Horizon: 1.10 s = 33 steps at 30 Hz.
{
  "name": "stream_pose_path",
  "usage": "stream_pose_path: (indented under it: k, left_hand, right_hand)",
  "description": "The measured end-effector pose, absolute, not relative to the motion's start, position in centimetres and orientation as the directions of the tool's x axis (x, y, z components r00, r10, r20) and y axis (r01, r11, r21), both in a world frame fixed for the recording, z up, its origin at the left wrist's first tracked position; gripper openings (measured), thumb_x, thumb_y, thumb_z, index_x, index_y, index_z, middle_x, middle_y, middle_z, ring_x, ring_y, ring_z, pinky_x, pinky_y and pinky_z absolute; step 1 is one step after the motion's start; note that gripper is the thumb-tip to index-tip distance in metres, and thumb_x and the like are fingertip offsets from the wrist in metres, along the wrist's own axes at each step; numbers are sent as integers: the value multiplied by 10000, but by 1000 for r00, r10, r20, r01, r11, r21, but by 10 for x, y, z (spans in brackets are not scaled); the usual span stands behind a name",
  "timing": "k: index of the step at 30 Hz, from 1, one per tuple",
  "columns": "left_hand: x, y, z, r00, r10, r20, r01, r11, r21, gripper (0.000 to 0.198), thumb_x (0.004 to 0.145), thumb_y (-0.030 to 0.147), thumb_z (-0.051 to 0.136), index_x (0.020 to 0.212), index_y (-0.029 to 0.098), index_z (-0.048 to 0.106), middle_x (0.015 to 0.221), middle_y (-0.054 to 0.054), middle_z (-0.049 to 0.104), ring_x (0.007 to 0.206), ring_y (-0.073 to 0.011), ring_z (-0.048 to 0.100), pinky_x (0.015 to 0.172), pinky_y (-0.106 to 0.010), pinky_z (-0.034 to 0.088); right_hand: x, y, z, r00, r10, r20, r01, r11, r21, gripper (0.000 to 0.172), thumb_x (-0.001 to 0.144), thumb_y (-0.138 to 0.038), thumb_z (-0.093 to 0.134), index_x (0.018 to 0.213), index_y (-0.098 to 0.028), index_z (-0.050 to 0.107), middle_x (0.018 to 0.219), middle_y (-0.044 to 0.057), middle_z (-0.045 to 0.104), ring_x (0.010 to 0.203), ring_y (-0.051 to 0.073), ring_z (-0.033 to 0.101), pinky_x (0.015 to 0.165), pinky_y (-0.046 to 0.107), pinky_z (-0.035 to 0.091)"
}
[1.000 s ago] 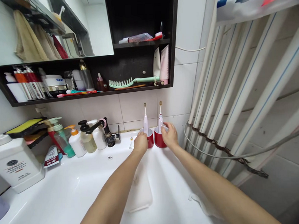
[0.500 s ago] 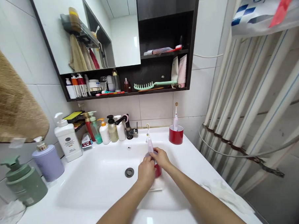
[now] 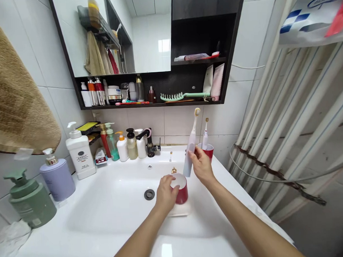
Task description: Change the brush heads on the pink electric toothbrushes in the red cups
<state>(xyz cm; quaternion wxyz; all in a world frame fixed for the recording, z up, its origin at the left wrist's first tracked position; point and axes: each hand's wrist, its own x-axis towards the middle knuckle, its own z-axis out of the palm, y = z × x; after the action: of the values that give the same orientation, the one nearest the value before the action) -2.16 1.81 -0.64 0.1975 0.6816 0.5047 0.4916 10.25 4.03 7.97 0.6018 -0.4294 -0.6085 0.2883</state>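
Note:
In my right hand (image 3: 203, 165) is an electric toothbrush (image 3: 190, 141), white to pale blue, held tilted with its yellowish head up, above the sink's right side. My left hand (image 3: 167, 191) grips the rim of a red cup (image 3: 182, 192) with a white inside, thumb over the edge. That cup stands in the sink on a pale, flat piece (image 3: 180, 209). Behind my right hand a second red cup (image 3: 209, 152) on the sink ledge holds another electric toothbrush (image 3: 205, 140). A small brush head (image 3: 171, 156) stands near the back of the basin.
Pump bottles line the ledge of the white sink (image 3: 106, 207), among them a lilac one (image 3: 58, 181) and a green one (image 3: 32, 202). A black faucet (image 3: 151, 144) rises at the back. Overhead hangs a mirror cabinet (image 3: 198, 100); pipes (image 3: 273, 116) run down the right.
My right hand has lifted the electric toothbrush out of the nearer red cup and moved it up and right. My left hand stays at the cup. The view has shifted slightly.

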Motion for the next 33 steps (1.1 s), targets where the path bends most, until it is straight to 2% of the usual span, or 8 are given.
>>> stream_pose_path:
  k: [2,4,7,10,16,22,29,33]
  left_hand:
    - [-28,24,-3,-119,900,418,277,-374,885,196,645,246,443,795,160,534,869,-64,523,829,-155,463,741,-297,353]
    - [-34,30,2,-187,937,295,4,-300,954,229,651,313,440,765,142,541,805,-68,543,748,-147,493,685,-290,377]
    - [-40,35,10,-168,975,149,-407,-206,890,298,628,385,459,740,122,544,720,-59,561,671,-131,514,644,-277,392]
    - [-42,36,16,-120,990,77,-609,-135,781,297,589,388,512,701,114,543,631,-36,564,602,-110,523,627,-255,393]
    - [-48,39,16,-85,996,-25,-625,-34,779,232,556,324,567,617,102,532,519,-16,546,499,-86,508,549,-210,386]
    - [-50,42,15,-166,982,-89,-651,-41,758,177,561,276,566,582,108,516,502,-7,538,487,-80,507,553,-206,393]
    - [-48,43,14,-207,970,-127,-679,-49,733,128,605,233,528,572,113,502,488,4,518,471,-68,498,566,-204,402]
    - [-48,45,12,-208,967,-150,-709,-43,704,119,610,219,526,563,117,488,473,9,502,456,-66,488,551,-204,403]
  right_hand:
    - [102,26,78,5,893,451,157,444,-882,269,686,-336,406,891,-168,456,771,32,549,667,123,488,611,240,394]
    - [96,12,66,-120,917,380,141,395,-908,240,677,-330,430,816,-147,499,639,13,535,557,109,469,521,227,388]
    - [85,-1,41,-320,921,223,116,271,-955,219,686,-337,425,775,-153,502,571,-21,473,493,85,425,465,206,355]
    - [76,-6,24,-392,916,89,122,148,-982,219,685,-366,417,721,-160,484,524,-41,431,444,73,398,421,200,338]
    - [74,-7,19,-480,875,-67,96,-24,-995,254,678,-415,397,746,-173,426,621,-27,454,409,53,405,371,195,350]
    - [69,-5,8,-405,913,-50,273,69,-959,151,699,-324,378,746,-183,405,580,-41,423,401,50,396,339,166,329]
    - [65,-7,9,-421,903,-80,236,23,-972,145,706,-315,362,747,-182,407,580,-41,411,404,49,393,336,165,322]
    - [64,-8,14,-486,861,-148,163,-77,-984,212,711,-368,344,780,-176,402,589,-38,415,393,44,384,339,170,316]
